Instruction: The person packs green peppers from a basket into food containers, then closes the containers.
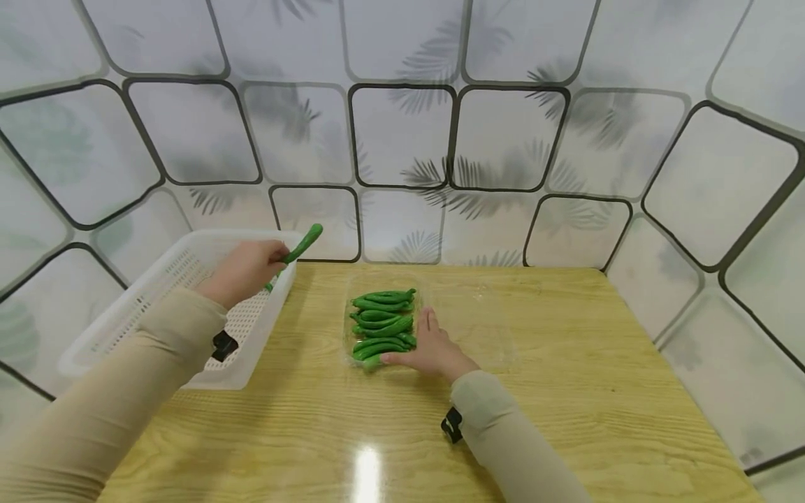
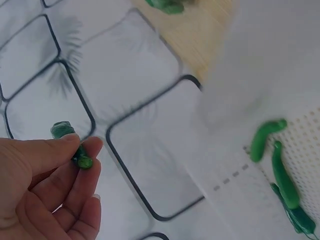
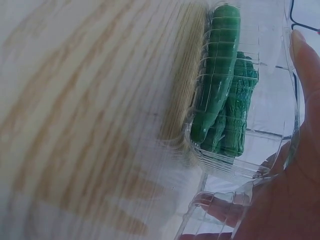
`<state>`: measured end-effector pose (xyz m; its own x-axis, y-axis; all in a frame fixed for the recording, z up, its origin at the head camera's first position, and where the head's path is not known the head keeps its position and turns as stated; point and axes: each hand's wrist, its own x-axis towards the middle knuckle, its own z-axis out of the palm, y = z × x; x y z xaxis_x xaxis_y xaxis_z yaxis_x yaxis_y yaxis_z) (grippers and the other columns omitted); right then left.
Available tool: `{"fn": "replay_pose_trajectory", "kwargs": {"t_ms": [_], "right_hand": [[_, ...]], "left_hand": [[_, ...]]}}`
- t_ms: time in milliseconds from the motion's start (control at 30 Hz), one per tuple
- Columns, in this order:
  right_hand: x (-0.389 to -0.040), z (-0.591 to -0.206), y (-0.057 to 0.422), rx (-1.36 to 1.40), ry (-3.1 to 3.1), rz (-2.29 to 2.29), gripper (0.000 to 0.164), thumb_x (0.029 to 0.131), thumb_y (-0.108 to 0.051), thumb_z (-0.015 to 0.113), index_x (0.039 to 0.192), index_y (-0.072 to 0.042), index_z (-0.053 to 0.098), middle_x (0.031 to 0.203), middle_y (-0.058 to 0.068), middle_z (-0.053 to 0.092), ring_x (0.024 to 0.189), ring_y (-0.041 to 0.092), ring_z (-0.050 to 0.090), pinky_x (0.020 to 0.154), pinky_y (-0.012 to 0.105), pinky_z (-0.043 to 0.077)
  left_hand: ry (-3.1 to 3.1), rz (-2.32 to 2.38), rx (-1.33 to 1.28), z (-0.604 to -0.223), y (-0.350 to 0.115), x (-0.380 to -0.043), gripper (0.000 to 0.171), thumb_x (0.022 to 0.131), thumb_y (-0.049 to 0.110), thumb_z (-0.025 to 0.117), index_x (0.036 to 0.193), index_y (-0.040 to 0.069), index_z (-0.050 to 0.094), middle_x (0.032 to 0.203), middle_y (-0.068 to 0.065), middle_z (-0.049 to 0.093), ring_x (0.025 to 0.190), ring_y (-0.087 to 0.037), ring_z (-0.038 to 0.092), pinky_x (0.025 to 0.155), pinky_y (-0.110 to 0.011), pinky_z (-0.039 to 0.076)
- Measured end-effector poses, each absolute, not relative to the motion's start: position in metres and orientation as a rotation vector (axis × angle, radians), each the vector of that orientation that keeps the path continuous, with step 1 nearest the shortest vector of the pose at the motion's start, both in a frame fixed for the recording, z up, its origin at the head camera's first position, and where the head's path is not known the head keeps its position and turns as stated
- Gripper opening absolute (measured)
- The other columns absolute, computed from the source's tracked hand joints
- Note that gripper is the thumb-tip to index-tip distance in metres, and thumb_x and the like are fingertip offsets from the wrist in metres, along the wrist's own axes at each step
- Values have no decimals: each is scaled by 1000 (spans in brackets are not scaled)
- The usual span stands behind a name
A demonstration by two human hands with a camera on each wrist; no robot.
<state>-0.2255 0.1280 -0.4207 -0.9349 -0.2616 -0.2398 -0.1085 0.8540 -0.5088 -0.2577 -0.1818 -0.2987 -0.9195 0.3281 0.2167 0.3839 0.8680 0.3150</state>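
Note:
My left hand (image 1: 248, 269) pinches a long green chili pepper (image 1: 305, 243) between thumb and fingertips, above the right rim of a white perforated plastic basket (image 1: 267, 335). Close up in the left wrist view, one end of that pepper (image 2: 85, 162) pokes out past the fingers. Several loose peppers (image 2: 285, 175) lie on the basket floor. My right hand (image 1: 434, 349) holds the near right corner of a clear plastic box (image 1: 347, 335), thumb along its front and fingers at its right side. Green peppers (image 1: 383, 318) lie sideways in rows inside the box.
The box's transparent lid (image 1: 478, 321) lies folded out to the right on the wooden table (image 1: 604, 391). A wall with a patterned covering (image 1: 402, 133) rises right behind the table. The basket stands at the table's left side.

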Motion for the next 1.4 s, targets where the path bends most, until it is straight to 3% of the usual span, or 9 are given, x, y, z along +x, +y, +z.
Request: {"fn": "replay_pose_trajectory", "kwargs": {"t_ms": [400,633,867,1400], "right_hand": [[-227,-423,128,-280,2735,-699,123,70,-75,57,148,-5,-7,154,12,-11,137,41,12,106,52,25],[-227,-422,129,-268,2730,-729,124,69,-76,58,148,-5,-7,154,13,-10,137,41,12,105,53,25],[-227,-423,128,-250,2727,-737,125,68,-76,58,148,-6,-7,154,12,-10,137,40,11,106,52,25],[-226,-423,128,-251,2723,-767,123,70,-74,59,148,-6,-7,154,12,-10,137,40,11,105,53,25]], "left_hand": [[-2881,-491,-708,-307,-141,-246,20,91,4,58,110,-2,61,98,-16,65,86,-29,62,73,-43,50],[-2875,-451,-813,-319,-118,-240,15,90,5,61,103,1,64,91,-9,66,78,-21,63,68,-37,51],[-2840,-329,-956,-333,-96,-234,13,88,5,63,100,3,65,91,-8,67,82,-22,64,72,-36,52],[-2916,-218,-983,-376,-78,-235,14,85,4,67,99,5,66,93,-6,59,83,-20,61,70,-32,52]]}}
